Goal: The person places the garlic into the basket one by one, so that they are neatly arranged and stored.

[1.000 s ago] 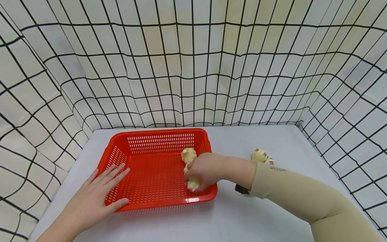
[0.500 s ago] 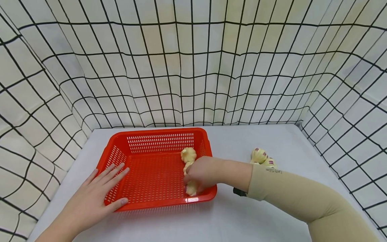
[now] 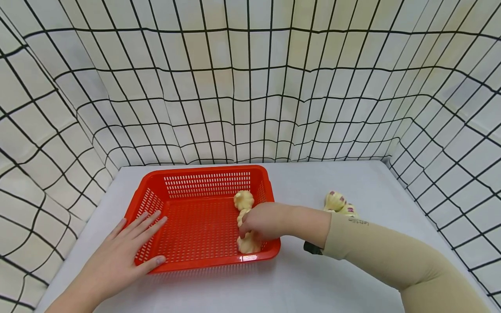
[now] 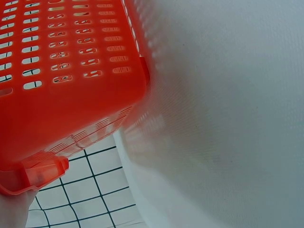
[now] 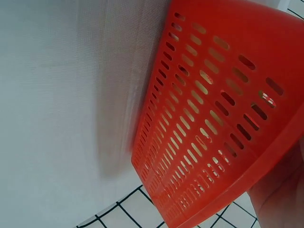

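Observation:
In the head view my left hand [image 3: 121, 261] lies with fingers spread over the left rim of a red plastic basket [image 3: 195, 264], its thumb at the front left corner. My right hand [image 3: 264, 222] reaches over the basket's right wall, fingers curled down on a pale yellow, lobed garlic bulb [image 3: 249, 245] at the front right corner. Its fingertips are partly hidden. Two more bulbs line the right side: a garlic bulb [image 3: 244, 200] at the back, and another garlic bulb [image 3: 242, 216] partly covered by the hand. The right wrist view shows pale patches through the slotted basket wall [image 5: 204, 118].
A small group of garlic bulbs [image 3: 335, 201] with purple marks lies on the white-covered table [image 3: 305, 182], right of the basket, partly behind the right sleeve [image 3: 375, 243]. A white backdrop with black netting [image 3: 258, 108] encloses the back and sides.
The front bulb has moved slightly toward the basket's front and turned, its purple marks now out of sight. My right hand has shifted slightly with it. My left hand stays in place.

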The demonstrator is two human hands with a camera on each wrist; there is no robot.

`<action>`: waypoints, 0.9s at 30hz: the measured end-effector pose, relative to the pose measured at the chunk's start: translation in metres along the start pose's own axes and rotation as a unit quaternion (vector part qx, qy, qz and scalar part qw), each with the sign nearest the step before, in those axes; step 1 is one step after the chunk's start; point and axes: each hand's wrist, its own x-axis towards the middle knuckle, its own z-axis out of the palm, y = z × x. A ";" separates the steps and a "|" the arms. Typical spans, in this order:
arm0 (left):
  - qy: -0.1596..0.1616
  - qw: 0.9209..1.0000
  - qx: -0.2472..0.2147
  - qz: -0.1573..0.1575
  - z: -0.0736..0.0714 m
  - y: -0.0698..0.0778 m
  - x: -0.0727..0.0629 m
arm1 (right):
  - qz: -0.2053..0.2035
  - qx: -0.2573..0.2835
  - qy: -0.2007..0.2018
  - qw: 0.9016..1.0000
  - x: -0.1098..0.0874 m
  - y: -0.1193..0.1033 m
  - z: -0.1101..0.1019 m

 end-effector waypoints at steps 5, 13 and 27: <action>0.000 1.000 -0.001 0.000 0.000 -0.001 0.000 | -0.007 0.001 0.010 1.000 -0.001 0.001 0.000; -0.002 1.000 0.000 -0.002 -0.001 0.000 0.000 | -0.026 -0.026 0.000 0.999 0.005 -0.002 -0.003; -0.004 1.000 0.000 -0.005 0.000 0.000 0.000 | -0.002 -0.017 -0.013 1.000 0.009 -0.007 -0.006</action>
